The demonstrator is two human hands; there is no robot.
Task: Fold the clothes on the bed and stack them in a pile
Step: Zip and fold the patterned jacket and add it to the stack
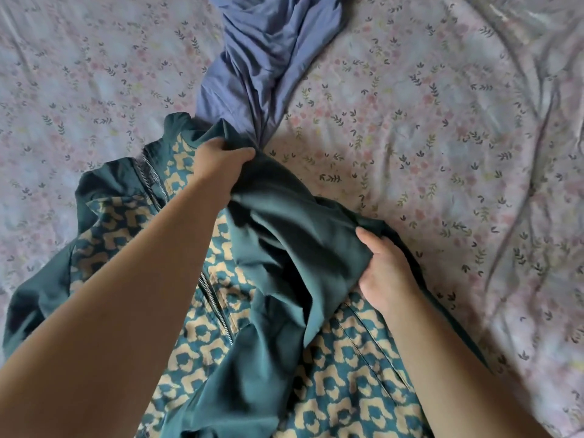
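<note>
A dark green zip jacket [284, 248] with a tan-and-teal patterned lining lies open on the bed, lining up, filling the lower middle of the head view. My left hand [218, 165] grips a bunch of its green outer fabric near the collar. My right hand [384, 267] holds the same green fold lower down, thumb on top and fingers under the cloth. The fold is lifted between both hands over the lining. A crumpled blue-violet garment [262, 58] lies beyond the jacket, stretching toward the top edge.
The bed is covered by a pale floral sheet [442, 137], wrinkled at the right. Bare sheet shows to the left and right of the garments. The jacket's metal zipper [215, 305] runs under my left forearm.
</note>
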